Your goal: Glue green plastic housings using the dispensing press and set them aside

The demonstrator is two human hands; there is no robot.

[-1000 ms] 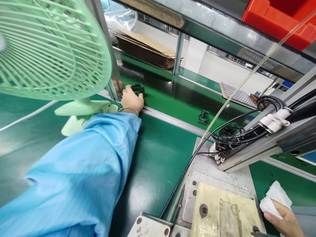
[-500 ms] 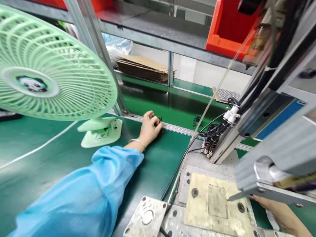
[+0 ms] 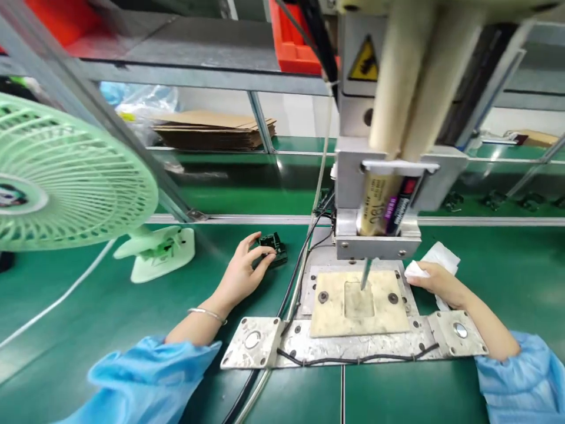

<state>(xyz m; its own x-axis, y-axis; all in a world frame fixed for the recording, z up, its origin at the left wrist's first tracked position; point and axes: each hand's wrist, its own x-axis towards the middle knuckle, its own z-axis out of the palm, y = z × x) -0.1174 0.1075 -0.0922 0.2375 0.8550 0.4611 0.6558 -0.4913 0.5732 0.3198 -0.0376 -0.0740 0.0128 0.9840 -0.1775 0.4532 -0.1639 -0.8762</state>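
Observation:
My left hand (image 3: 245,270) pinches a small dark part (image 3: 274,249), black and green like a circuit board with components, just above the green bench left of the machine. A bracelet circles that wrist. My right hand (image 3: 436,281) is closed on a crumpled white wipe (image 3: 442,258) at the machine's right side. Between the hands lies a cream fixture plate (image 3: 324,321) with a shallow rectangular recess (image 3: 358,301). A thin metal rod (image 3: 366,275) points down over this recess from the machine head (image 3: 377,248). Both sleeves are blue.
A green clip-on fan (image 3: 88,176) stands at the left. Black cables (image 3: 293,282) run beside the machine base. Round metal buttons (image 3: 252,340) sit on both base corners. Behind are cardboard sheets (image 3: 207,131), a red bin (image 3: 293,44) and several dark parts (image 3: 494,200) beyond the rail.
My left hand has drawn back from the rail, bringing the dark part over the near bench. The view has turned right, and my right hand with the white wipe now shows fully.

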